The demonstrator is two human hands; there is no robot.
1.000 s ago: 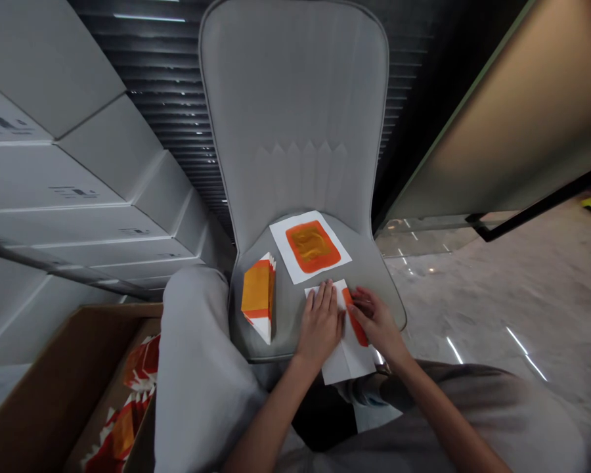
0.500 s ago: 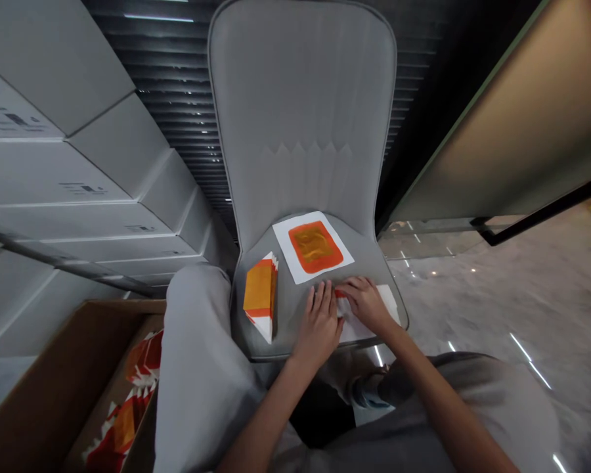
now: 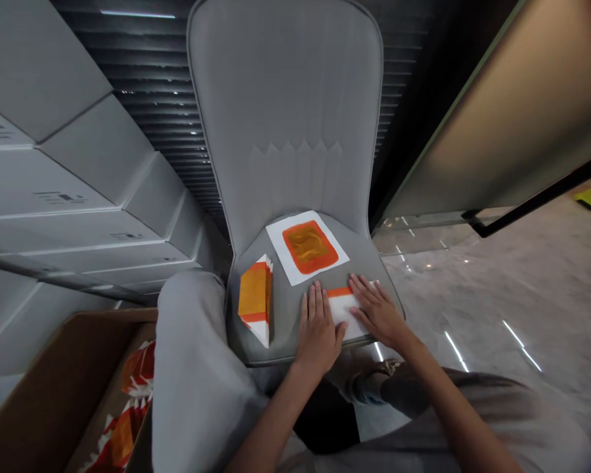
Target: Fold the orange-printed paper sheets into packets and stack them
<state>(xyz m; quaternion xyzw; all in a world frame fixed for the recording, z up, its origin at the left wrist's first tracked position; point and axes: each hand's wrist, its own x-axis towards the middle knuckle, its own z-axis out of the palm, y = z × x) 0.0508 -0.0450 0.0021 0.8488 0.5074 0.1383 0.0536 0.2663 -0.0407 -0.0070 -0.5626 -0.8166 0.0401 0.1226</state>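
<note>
A white sheet of paper (image 3: 343, 313) with an orange strip along its far edge lies folded near the front of the chair seat. My left hand (image 3: 320, 332) rests flat over its left end, fingers stretched forward. Across the right end lies my right hand (image 3: 378, 312), also flat with its fingers out. Just beyond them is an unfolded white sheet (image 3: 309, 246) bearing an orange square with a gold centre. To the left stands a folded stack of the same orange, gold and white paper (image 3: 256, 299); its layers show as points.
The grey chair (image 3: 288, 98) has a tall back. White boxes (image 3: 69, 190) are piled at the left. An open cardboard box (image 3: 34, 387) holds several folded orange and white papers (image 3: 123, 433). A glass panel with a dark handle (image 3: 517, 203) is at the right.
My right hand has slid right and flattened out, uncovering the orange strip and more white paper between my hands. My left hand stays on the paper. The view has shifted slightly.
</note>
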